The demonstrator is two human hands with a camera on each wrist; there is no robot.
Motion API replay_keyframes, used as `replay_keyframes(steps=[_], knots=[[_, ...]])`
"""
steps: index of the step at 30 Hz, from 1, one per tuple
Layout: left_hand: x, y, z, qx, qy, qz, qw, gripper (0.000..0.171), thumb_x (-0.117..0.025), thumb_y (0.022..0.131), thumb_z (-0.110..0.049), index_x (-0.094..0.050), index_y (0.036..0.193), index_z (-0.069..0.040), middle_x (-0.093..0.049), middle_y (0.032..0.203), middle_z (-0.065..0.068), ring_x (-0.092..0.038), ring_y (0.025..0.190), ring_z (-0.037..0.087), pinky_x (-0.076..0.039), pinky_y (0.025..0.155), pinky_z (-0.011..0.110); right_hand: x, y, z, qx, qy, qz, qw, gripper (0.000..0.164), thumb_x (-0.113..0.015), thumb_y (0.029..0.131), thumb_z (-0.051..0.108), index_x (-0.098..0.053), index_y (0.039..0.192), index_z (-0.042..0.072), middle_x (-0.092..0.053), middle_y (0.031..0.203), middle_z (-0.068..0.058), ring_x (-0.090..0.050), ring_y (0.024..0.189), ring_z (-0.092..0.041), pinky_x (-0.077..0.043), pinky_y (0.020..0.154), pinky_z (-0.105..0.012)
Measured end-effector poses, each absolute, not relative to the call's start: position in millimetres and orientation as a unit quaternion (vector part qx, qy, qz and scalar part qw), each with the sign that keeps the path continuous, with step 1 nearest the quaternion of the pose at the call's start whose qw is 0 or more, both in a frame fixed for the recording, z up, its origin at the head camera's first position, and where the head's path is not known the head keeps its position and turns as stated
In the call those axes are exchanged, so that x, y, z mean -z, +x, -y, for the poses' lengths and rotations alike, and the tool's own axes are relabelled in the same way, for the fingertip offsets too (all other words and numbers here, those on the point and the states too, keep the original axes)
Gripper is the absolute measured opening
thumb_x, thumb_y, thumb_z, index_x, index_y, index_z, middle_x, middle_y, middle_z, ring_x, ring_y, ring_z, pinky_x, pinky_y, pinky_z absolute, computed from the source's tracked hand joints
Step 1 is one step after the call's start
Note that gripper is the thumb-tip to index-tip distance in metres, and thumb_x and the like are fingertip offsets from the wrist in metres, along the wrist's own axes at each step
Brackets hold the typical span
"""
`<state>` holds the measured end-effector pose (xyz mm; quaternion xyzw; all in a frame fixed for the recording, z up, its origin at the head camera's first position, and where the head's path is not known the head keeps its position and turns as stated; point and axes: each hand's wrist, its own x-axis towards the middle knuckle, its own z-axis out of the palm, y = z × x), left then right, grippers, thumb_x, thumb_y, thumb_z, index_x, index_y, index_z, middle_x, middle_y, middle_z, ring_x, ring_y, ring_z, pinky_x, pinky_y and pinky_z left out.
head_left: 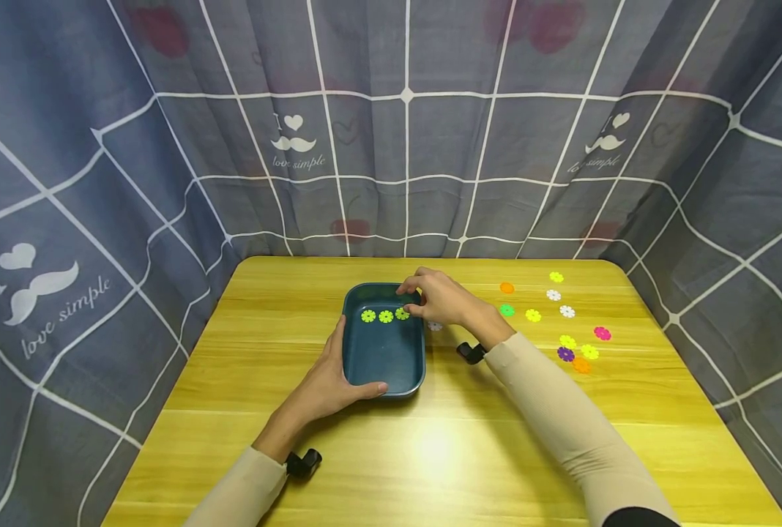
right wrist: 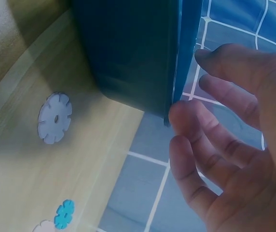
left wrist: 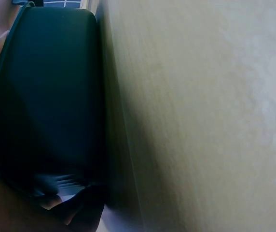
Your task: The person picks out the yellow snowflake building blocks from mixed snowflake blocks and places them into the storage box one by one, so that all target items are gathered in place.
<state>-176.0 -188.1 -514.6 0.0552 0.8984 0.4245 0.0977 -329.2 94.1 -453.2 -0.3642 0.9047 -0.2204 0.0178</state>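
Observation:
A dark blue-green rectangular tray lies on the table, several yellow-green notched flower discs in a row inside it. My left hand grips the tray's near left corner, thumb over the front rim and fingers along the left side. In the left wrist view the tray's outer wall fills much of the picture. Over the far right rim is my right hand, its thumb tip beside the rightmost disc. In the right wrist view the fingers are bent loosely, with nothing visible between them and the thumb.
Loose flower discs lie scattered on the wooden table at right, among them orange, green, pink and purple. A white disc lies close to the tray's right side. A grey-blue checked curtain surrounds the table.

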Motion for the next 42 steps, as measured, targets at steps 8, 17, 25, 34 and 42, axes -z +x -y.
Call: replay_keyframes(steps=[8,17,25,34,42], knots=[[514.3,-176.6,187.2,-0.426,0.06,-0.898,0.093,0.157,-0.099,0.084,-0.07,0.014,0.188,-0.035,-0.005,0.198,0.013,-0.035,0.176,0.051,-0.042,0.134,0.077,452.2,-324.0,-99.4,0.221,-0.357,-0.908,0.013,0.038,-0.087,0.106,0.021,-0.083,0.143,0.01,-0.076,0.13,-0.014,-0.075,0.103,-0.028,-0.066,0.091,-0.044],[514.4,-177.3,188.2,-0.42,0.056,-0.901,0.093,0.156,-0.099,0.084,-0.071,0.013,0.188,-0.036,-0.006,0.198,0.012,-0.036,0.175,0.052,-0.042,0.133,0.078,455.5,-314.7,-111.2,0.226,-0.352,-0.908,0.013,0.04,-0.087,0.107,0.024,-0.082,0.145,0.012,-0.075,0.135,-0.018,-0.074,0.115,-0.034,-0.065,0.1,-0.05],[515.2,-175.6,188.2,-0.421,0.054,-0.901,0.092,0.157,-0.099,0.083,-0.072,0.012,0.188,-0.035,-0.007,0.198,0.013,-0.036,0.176,0.052,-0.042,0.134,0.077,460.9,-304.8,-125.3,0.227,-0.343,-0.911,0.016,0.05,-0.088,0.106,0.027,-0.077,0.151,0.008,-0.074,0.138,-0.019,-0.074,0.124,-0.035,-0.065,0.104,-0.052],[514.5,-174.6,187.7,-0.421,0.052,-0.901,0.088,0.157,-0.1,0.083,-0.071,0.01,0.188,-0.035,-0.007,0.199,0.012,-0.036,0.176,0.051,-0.043,0.133,0.077,462.5,-291.4,-141.8,0.232,-0.321,-0.918,0.022,0.051,-0.085,0.108,0.025,-0.074,0.154,0.009,-0.073,0.143,-0.019,-0.074,0.123,-0.035,-0.066,0.106,-0.055],[514.4,-174.5,187.2,-0.412,0.05,-0.906,0.086,0.157,-0.1,0.082,-0.071,0.011,0.188,-0.036,-0.005,0.199,0.01,-0.036,0.175,0.052,-0.044,0.132,0.077,467.7,-282.2,-157.0,0.231,-0.318,-0.919,0.02,0.058,-0.09,0.105,0.028,-0.072,0.156,0.007,-0.072,0.145,-0.018,-0.074,0.121,-0.036,-0.066,0.105,-0.055]])
